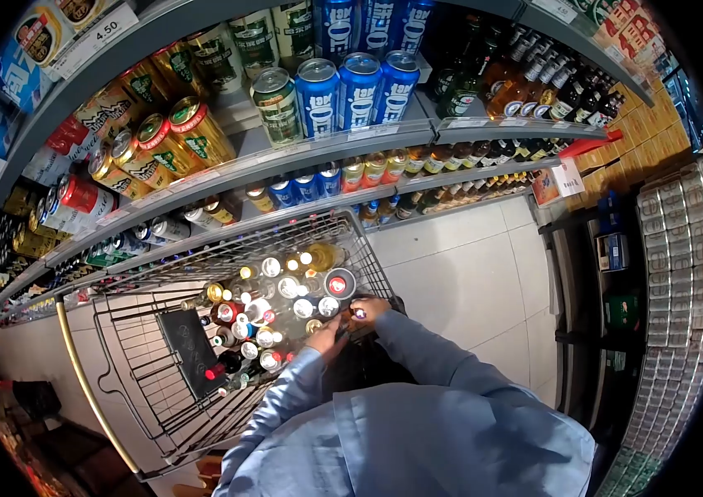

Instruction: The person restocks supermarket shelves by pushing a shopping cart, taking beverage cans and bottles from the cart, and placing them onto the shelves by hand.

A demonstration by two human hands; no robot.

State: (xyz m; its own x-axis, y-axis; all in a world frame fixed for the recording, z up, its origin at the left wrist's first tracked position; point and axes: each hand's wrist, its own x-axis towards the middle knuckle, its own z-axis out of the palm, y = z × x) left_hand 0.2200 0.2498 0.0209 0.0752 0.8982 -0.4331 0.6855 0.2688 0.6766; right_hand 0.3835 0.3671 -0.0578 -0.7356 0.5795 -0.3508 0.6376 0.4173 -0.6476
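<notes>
A metal shopping cart (132, 327) full of bottles and cans stands in front of me. At its right end, my right hand (372, 309) is closed round a small bottle (359, 314) with a dark cap. My left hand (323, 338) is closed at the lower part of this bottle, its fingertips partly hidden. Right beside the hands is a large dark-rimmed can (338, 285) with a red mark on its lid. Several silver-topped cans (305, 308) and capped bottles crowd together to the left. The bottle's label is too small to read.
A drinks shelf runs along the far side, with blue cans (359, 91), gold cans (200, 132) and glass bottles (461, 98). To the right, stacked canned packs (674, 265) rise beside a dark rack (579, 306). Pale floor tiles (467, 273) lie between cart and rack.
</notes>
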